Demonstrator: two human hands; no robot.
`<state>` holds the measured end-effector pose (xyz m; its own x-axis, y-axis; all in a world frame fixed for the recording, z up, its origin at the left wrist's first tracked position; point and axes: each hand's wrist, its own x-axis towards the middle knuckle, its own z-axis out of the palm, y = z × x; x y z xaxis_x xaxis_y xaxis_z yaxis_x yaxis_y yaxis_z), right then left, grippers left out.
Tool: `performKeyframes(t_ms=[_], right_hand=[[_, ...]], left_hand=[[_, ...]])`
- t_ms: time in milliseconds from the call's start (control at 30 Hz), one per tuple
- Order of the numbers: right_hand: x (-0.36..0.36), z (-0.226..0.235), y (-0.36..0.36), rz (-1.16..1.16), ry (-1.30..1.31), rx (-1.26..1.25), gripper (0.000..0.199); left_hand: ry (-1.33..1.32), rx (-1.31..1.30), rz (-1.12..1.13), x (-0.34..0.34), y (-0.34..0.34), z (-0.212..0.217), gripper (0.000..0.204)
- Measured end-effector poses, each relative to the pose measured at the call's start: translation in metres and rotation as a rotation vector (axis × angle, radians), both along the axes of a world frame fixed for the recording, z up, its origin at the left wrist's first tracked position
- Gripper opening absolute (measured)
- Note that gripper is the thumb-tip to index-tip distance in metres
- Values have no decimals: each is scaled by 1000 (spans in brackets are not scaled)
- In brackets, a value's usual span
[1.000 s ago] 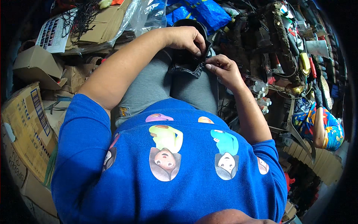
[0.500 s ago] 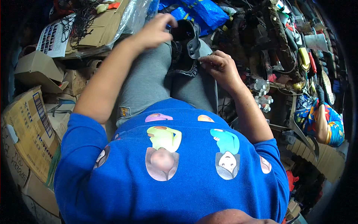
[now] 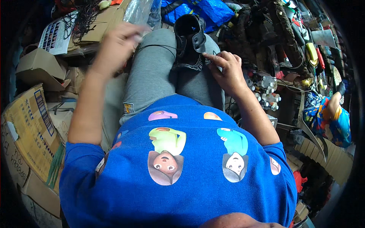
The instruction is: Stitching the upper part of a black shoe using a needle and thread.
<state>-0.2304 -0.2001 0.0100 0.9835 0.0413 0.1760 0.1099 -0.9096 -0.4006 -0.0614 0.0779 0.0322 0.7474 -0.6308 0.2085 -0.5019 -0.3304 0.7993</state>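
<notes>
A black shoe upper [image 3: 198, 41] with eyelets along its flap and a gathered lower edge lies over my thighs, its opening facing up. My right hand [image 3: 227, 67] is at its right edge, index finger and thumb closed on the rim. A thin black cord [image 3: 157, 46] runs from the shoe's left side across my left thigh toward my left hand [image 3: 118, 43]. That hand is raised left of my knee and smeared by motion; whether its fingers grip the cord does not show.
Cardboard boxes [image 3: 40, 72] and a printed sheet [image 3: 59, 36] crowd the left side. Blue plastic sheeting [image 3: 213, 11] lies beyond my knees. On the right are small clear bottles [image 3: 268, 93], tools, a curved blade [image 3: 313, 140] and another person's arm [image 3: 334, 104].
My left hand has swung left, away from the shoe, and the cord now stretches across my thigh. My right hand stays at the shoe's edge. The other person's arm has shifted.
</notes>
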Motion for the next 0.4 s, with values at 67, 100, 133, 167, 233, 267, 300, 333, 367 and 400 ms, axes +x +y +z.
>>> performKeyframes(t_ms=[67,100,133,167,233,267,300,333,367,400], right_hand=[[2,1,1,14,22,47,34],[4,2,1,25,45,88,35],[5,2,0,24,44,85,35],[7,2,-2,-16,157,237,36],[9,7,-4,-78,312,435,40],[10,5,-6,-78,310,434,40],[12,2,-12,-49,326,513,40],[14,1,-17,-20,342,592,40],[16,1,-21,-8,368,605,39],[19,3,-21,4,389,552,40]], left_hand=[[-106,119,-136,-35,-24,-3,23],[-192,162,-166,-42,-32,-15,21],[-194,159,-166,-47,-40,-21,21],[-346,185,-123,-50,-47,-26,20],[-533,216,-58,-51,-55,-36,16],[-535,214,-57,-51,-55,-39,16],[-494,177,-84,-50,-56,-40,17],[-452,140,-110,-49,-57,-40,18],[-342,84,-174,-47,-57,-38,22],[-231,32,-233,-46,-55,-35,26]])
